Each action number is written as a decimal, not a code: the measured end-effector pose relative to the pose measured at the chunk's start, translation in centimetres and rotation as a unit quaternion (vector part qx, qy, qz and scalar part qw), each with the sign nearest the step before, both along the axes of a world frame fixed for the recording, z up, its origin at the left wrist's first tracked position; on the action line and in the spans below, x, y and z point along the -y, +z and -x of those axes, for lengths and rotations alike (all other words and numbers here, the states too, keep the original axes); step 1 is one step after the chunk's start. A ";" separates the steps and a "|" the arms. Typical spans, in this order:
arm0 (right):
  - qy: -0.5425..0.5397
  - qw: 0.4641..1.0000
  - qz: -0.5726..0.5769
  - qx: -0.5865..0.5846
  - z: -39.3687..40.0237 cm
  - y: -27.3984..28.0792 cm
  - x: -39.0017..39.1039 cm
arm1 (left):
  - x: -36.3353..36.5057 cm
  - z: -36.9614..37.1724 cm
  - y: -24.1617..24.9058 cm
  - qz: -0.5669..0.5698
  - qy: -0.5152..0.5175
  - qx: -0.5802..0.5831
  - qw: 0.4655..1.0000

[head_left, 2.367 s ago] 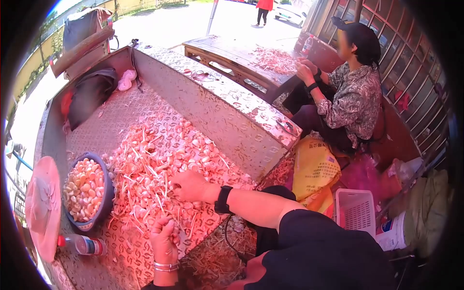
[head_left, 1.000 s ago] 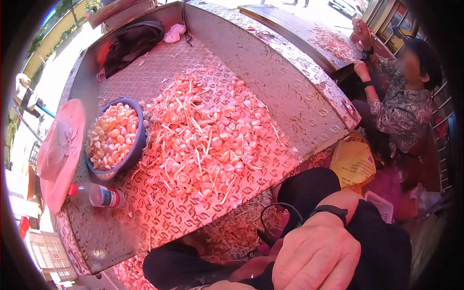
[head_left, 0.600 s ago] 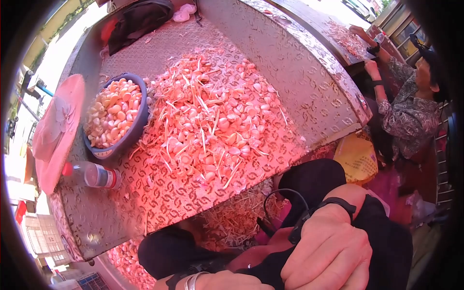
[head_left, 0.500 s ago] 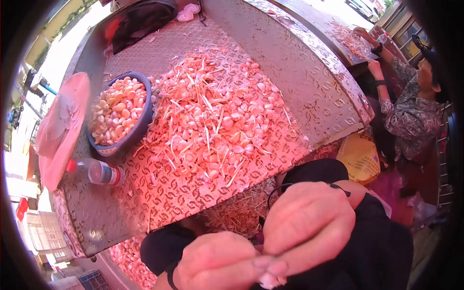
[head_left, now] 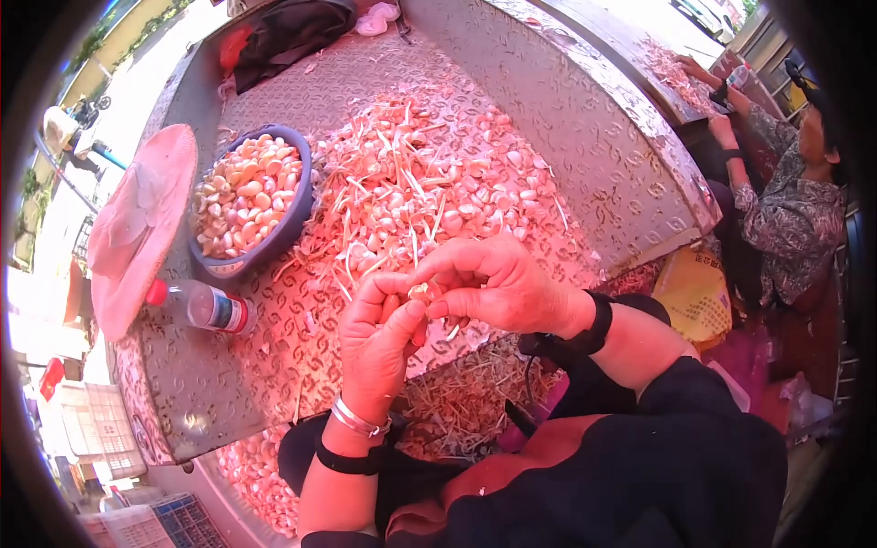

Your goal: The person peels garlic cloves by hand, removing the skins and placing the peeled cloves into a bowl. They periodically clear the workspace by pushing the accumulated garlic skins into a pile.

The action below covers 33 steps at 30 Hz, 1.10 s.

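My left hand (head_left: 377, 329), with a bracelet at its wrist, is closed, thumb and fingers pinching a small pale garlic clove (head_left: 422, 292). From the other side my right hand (head_left: 501, 288) grips the same clove with bent fingers. Both hands are above the near edge of the patterned metal table. Just beyond them spreads a heap of garlic cloves (head_left: 393, 196) mixed with dry stalks and skins. To the left of the heap, a blue bowl (head_left: 299, 215) is full of peeled-looking cloves.
A plastic bottle (head_left: 217, 308) lies left of my hands, near a wide-brimmed hat (head_left: 146, 233). Dark cloth (head_left: 297, 41) sits at the far end. More cloves (head_left: 256, 479) and stalk litter (head_left: 457, 388) lie below the edge. Another person (head_left: 790, 205) works at the right.
Both my hands have moved up and away from my body, from low in the view to over the table's near edge. The camera view has shifted slightly.
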State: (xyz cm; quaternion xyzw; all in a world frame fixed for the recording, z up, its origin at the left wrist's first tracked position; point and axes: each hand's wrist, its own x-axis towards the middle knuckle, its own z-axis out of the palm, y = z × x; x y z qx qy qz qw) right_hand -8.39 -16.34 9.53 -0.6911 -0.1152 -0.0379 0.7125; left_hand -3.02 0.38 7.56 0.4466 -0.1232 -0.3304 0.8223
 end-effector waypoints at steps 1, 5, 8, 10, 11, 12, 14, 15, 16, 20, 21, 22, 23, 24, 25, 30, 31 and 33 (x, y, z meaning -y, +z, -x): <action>-0.013 0.998 0.060 0.000 0.0 0.0 0.3 | 0.0 -0.1 -0.2 -0.004 -0.010 -0.009 1.000; 0.009 0.988 -0.076 -0.132 0.0 0.0 1.1 | 0.0 -0.7 -0.7 -0.004 -0.038 -0.058 0.998; 0.057 0.942 -0.234 -0.233 -0.3 -0.7 2.6 | 0.1 -1.2 -1.6 0.058 -0.113 -0.116 0.985; 0.043 0.937 -0.242 -0.249 -0.3 -0.4 2.8 | 0.5 -1.3 -1.7 0.071 -0.130 -0.163 0.975; 0.029 0.932 -0.248 -0.264 -0.2 -0.4 2.9 | 0.6 -1.3 -2.1 0.071 -0.132 -0.165 0.975; 0.028 0.927 -0.253 -0.275 -0.2 -0.5 3.1 | 0.7 -1.4 -2.5 0.072 -0.138 -0.160 0.975; 0.020 0.928 -0.248 -0.278 0.0 -1.2 3.4 | 1.1 -1.3 -2.8 0.074 -0.146 -0.157 0.974; 0.015 0.929 -0.241 -0.280 0.0 -1.7 3.5 | 1.4 -1.1 -2.7 0.052 -0.135 -0.153 0.978; 0.014 0.941 -0.208 -0.269 -0.1 -2.2 3.5 | 1.7 -1.0 -2.6 0.031 -0.124 -0.149 0.981; -0.002 0.959 -0.120 -0.257 0.0 -2.3 4.2 | 2.2 -0.9 -3.0 0.016 -0.126 -0.162 0.979; -0.003 0.958 -0.121 -0.259 -0.1 -2.1 5.0 | 2.3 -1.1 -3.3 0.016 -0.126 -0.165 0.978; -0.065 0.965 -0.105 -0.230 -0.3 -1.9 6.1 | 2.3 -1.2 -3.7 0.018 -0.113 -0.193 0.974; -0.128 0.968 -0.088 -0.199 -0.5 -1.8 7.2 | 2.3 -1.2 -4.1 0.019 -0.101 -0.221 0.970; -0.129 0.967 -0.088 -0.201 -0.6 -2.1 8.5 | 2.0 -1.6 -4.8 0.068 -0.101 -0.240 0.963; -0.188 0.966 -0.019 -0.177 -0.8 -2.8 9.9 | 1.9 -1.7 -5.0 0.068 -0.102 -0.241 0.963; -0.191 0.889 0.411 -0.069 -0.5 -7.8 9.6 | 1.9 -1.9 -4.5 0.056 -0.043 -0.263 0.962; -0.190 0.889 0.410 -0.070 -0.8 -8.4 9.0 | 2.1 -1.9 -4.3 0.003 -0.003 -0.241 0.970; -0.161 0.875 0.457 0.016 -1.4 -9.2 7.5 | 1.8 -1.9 -4.5 0.035 -0.009 -0.242 0.970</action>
